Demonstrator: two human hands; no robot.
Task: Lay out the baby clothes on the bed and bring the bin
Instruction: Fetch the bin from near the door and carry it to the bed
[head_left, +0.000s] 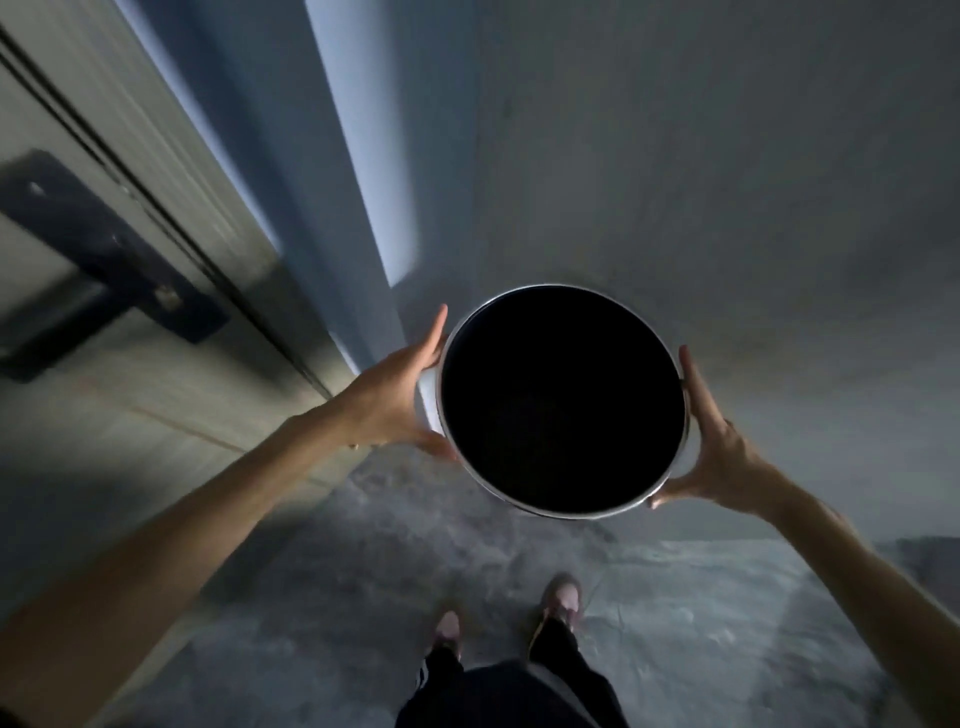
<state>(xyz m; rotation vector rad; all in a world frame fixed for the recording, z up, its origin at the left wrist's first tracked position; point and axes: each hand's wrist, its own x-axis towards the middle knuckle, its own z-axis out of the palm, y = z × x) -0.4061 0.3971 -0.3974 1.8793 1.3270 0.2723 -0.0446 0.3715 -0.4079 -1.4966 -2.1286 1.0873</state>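
Head view looks straight down on a round bin (562, 401), its bright metal rim ringing a black interior too dark to show any contents. The person carries it between both hands, out in front of the body and clear of the floor as far as can be judged. The left hand (396, 393) lies against the bin's left wall with fingers long and nearly straight, the thumb hooked under near the near-left rim. The right hand (719, 446) mirrors it on the right wall, fingers extended along the side and the thumb reaching under the near-right edge; neither hand curls round anything, they press inward on the bin from both sides.

Below, near the bottom edge, two shoes (562, 596) and dark trousers stand on a grey mottled floor (322, 582). A door (156, 291) with a dark bracket runs up the left, and a pale wall (727, 156) fills the far right.

As to progress, the bin is in hand, so the fetching part seems under way. No bed and no baby clothes appear here, so whether the clothes are laid out cannot be told; what seems left is carrying the bin to the bed
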